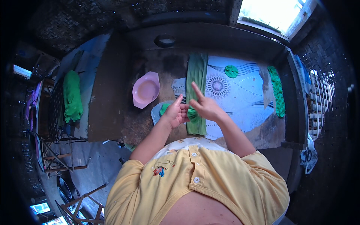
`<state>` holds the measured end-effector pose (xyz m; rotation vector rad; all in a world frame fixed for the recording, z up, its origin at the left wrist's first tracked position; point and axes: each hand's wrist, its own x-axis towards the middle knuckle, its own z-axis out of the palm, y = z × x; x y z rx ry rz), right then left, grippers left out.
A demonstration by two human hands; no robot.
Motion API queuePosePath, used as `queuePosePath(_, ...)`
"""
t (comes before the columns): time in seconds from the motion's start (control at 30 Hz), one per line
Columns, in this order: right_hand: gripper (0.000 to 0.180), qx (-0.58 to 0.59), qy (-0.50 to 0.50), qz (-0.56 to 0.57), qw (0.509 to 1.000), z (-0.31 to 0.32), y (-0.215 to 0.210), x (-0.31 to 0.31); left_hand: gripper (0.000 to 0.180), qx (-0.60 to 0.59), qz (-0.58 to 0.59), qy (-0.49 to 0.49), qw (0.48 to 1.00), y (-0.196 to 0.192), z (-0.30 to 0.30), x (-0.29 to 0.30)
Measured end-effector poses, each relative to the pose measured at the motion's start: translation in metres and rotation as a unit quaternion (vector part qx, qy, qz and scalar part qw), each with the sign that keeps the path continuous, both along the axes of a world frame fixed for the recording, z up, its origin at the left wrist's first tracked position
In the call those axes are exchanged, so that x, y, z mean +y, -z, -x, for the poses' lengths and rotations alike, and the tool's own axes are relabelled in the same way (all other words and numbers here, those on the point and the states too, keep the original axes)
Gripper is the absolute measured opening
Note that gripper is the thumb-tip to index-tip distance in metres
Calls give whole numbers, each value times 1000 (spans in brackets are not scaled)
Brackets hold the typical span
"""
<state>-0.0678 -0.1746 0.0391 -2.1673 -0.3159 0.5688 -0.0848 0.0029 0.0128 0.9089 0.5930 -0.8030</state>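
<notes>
My left hand (175, 114) is half turned up, thumb raised and fingers stretched toward a small bright green pleated piece (192, 115). Its fingertips reach that piece's left edge; I cannot tell whether they grip it. Just above the piece is my right hand (206, 107), index finger pointing forward and the other fingers partly folded. Both hands are over a long green leaf strip (196, 71), which runs front to back across the worktable (129, 129). A bit of green material (164, 108) on a pale sheet shows beside my left wrist.
A pink two-handled bowl (141, 87) stands left of the leaf. On the patterned sheet (243, 99) lies a round pleated green disc (231, 71). Pleated green pieces (276, 92) form a row at the right. Past the wooden side board (103, 86) lies a green lump (72, 95).
</notes>
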Motion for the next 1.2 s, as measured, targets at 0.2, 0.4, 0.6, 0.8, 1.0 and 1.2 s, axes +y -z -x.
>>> queuePosePath(0.2,49,408,314,-466,719,16,30,3,57,-77,61,-265,959,-10,-4,-6)
queuePosePath(0.4,27,386,315,-611,615,25,33,21,56,-103,51,-289,950,-16,-3,-19)
queuePosePath(0.6,16,276,329,-583,690,12,21,9,35,-163,0,-227,960,-25,3,-14)
queuePosePath(0.8,16,215,237,-535,782,5,0,-6,23,-203,-4,-121,972,-39,10,-8)
queuePosePath(1.0,20,141,110,-486,856,5,-21,-13,24,-221,-40,-29,974,-61,11,1)
queuePosePath(1.2,41,177,129,-559,800,11,-32,-9,24,-235,-71,-97,965,-63,13,-5)
